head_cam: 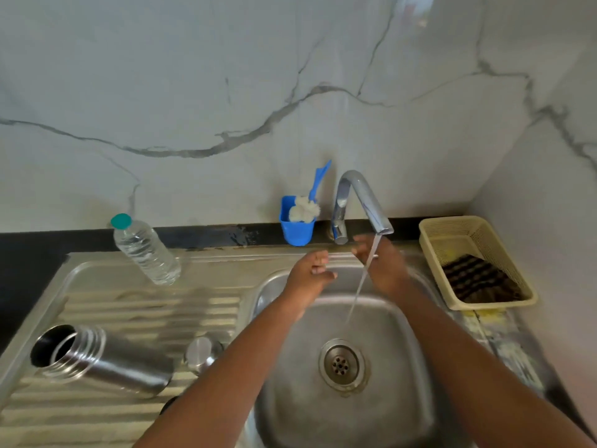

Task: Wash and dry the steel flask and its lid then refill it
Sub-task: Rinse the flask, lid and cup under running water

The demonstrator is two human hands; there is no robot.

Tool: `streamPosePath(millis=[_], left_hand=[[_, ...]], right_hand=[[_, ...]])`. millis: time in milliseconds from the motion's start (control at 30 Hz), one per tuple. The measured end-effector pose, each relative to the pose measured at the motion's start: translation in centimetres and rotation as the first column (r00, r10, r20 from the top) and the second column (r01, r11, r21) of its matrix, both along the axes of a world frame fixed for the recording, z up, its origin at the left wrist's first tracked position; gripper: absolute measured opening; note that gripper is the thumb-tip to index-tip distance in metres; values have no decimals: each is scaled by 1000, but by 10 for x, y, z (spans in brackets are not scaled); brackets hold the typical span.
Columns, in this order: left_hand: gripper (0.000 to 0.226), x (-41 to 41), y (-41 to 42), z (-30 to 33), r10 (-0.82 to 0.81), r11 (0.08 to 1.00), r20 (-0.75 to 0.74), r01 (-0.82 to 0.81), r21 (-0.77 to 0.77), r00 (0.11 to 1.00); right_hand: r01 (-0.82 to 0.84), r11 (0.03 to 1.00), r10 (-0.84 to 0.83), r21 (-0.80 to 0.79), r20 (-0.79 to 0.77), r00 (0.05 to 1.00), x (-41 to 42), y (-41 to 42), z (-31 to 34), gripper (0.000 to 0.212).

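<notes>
The steel flask [106, 360] lies on its side on the ribbed drainboard [129, 305], open mouth facing left. Its steel lid [203, 352] stands just right of the flask, beside my left forearm. Over the sink bowl [397, 324] both hands are empty. My left hand [310, 270] is held with loosely curled fingers, left of the water stream. My right hand [379, 263] is spread open under the tap [361, 202], and running water falls past it toward the drain [342, 365].
A clear plastic water bottle [145, 250] with a teal cap stands at the back of the drainboard. A blue cup [295, 223] holds a white bottle brush. A cream basket [475, 260] with a dark cloth sits at the right.
</notes>
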State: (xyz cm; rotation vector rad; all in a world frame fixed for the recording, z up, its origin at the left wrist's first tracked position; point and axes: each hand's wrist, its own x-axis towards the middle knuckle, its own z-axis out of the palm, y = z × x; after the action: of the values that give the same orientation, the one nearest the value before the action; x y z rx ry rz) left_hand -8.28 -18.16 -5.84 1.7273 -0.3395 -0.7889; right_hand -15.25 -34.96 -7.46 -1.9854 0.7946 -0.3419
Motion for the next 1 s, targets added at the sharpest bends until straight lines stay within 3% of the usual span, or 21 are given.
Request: streamPosePath(millis=[67,133,200,233,333,433,500,567,733,833,900,1000], left_hand=[[67,5,-17,2,12,1000,-34,-11,27,999],[78,9,-33,3,4,999,-7,-4,47,1000],[79,11,-36,6,-16,1000,13,15,23,1000],[79,12,-40,6,-27,999,22,27,18,999],[83,14,-51,2,-61,998,60,59,32,996],[85,12,-54,-3,-70,995,85,64,73,994],[84,10,-56,-6,-94,991,122,80,109,988],[84,11,-57,-10,-129,986,167,108,130,978],[83,16,-59,-12,-226,961,274,168,220,935],[79,19,-58,-12,-227,964,288,171,205,930],[69,16,-54,-17,-128,989,301,100,107,945],[55,-6,-46,-27,85,996,401,-62,-72,912]], right_hand=[[-84,996,81,41,66,995,19,-5,3,34],[-184,982,186,50,-37,982,35,-15,0,43],[-214,977,213,2,-134,968,44,-17,-3,65],[-211,977,213,26,-120,970,45,-18,0,69],[-260,964,264,60,-62,963,50,-40,-23,39],[-248,967,249,61,-13,968,45,-37,-6,42],[-243,964,246,106,-20,969,45,-31,10,15],[-245,965,249,91,-35,968,45,-34,8,8],[-169,979,165,115,44,985,46,-43,-17,53],[-124,984,119,127,46,992,44,-37,-13,56],[-89,994,88,64,17,996,38,-28,-5,45],[-3,953,13,-303,32,999,8,-4,-4,19]])
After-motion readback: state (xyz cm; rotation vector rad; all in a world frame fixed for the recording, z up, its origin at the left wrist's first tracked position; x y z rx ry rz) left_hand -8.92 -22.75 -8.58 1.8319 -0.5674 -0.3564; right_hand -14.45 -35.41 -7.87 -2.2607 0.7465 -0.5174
